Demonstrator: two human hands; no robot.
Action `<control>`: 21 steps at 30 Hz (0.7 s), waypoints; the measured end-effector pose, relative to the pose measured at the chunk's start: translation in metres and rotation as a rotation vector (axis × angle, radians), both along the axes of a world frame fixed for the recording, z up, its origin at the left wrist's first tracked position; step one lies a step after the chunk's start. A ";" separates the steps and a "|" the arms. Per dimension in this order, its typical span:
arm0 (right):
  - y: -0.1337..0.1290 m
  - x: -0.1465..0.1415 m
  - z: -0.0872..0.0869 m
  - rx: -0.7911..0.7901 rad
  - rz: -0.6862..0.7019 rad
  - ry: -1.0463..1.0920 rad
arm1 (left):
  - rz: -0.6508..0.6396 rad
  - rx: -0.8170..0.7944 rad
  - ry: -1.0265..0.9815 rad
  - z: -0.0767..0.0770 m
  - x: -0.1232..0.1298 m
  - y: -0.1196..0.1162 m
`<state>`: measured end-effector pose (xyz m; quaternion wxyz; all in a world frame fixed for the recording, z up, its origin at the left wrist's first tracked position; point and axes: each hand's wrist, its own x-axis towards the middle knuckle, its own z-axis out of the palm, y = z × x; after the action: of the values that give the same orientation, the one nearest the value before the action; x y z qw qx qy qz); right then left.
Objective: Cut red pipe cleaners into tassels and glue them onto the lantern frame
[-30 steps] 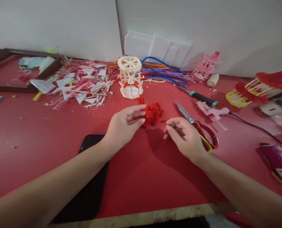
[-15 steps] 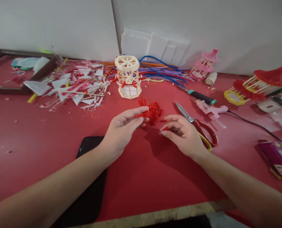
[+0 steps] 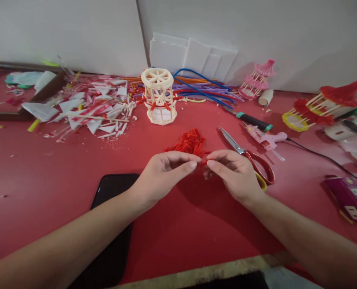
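Both hands meet just in front of a pile of short red pipe cleaner pieces (image 3: pixel 189 141). A small red piece (image 3: pixel 204 161) shows between the fingertips of my left hand (image 3: pixel 163 176) and my right hand (image 3: pixel 237 172). My right thumb and finger pinch it; my left thumb and finger close on its other end. Behind the pile stands a cream lantern-like frame (image 3: pixel 159 96), with red pieces fixed around its middle.
Scissors (image 3: pixel 261 164), a pink glue gun (image 3: pixel 265 138) and a dark-handled tool (image 3: pixel 253 121) lie at right. A phone (image 3: pixel 112 224) is under my left forearm. Paper and straw scraps (image 3: pixel 91 108) cover the left back. Pink (image 3: pixel 258 78) and red-yellow models (image 3: pixel 323 106) are at back right.
My left hand has come away from the red pile, toward me and to the right. Its fingertips now meet those of my right hand at the small red piece.
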<state>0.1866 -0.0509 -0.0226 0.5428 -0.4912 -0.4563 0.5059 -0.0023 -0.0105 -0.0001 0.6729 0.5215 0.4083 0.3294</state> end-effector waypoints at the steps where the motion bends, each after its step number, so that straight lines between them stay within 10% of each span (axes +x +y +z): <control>1: 0.000 0.001 -0.002 -0.017 0.023 0.044 | -0.017 0.020 0.022 0.001 0.000 0.000; 21: -0.007 -0.007 0.006 0.060 -0.005 -0.106 | -0.068 0.010 -0.001 0.000 0.002 -0.001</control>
<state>0.1798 -0.0581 -0.0164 0.5336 -0.5017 -0.4983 0.4639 -0.0002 -0.0119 -0.0002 0.6811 0.5384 0.3884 0.3088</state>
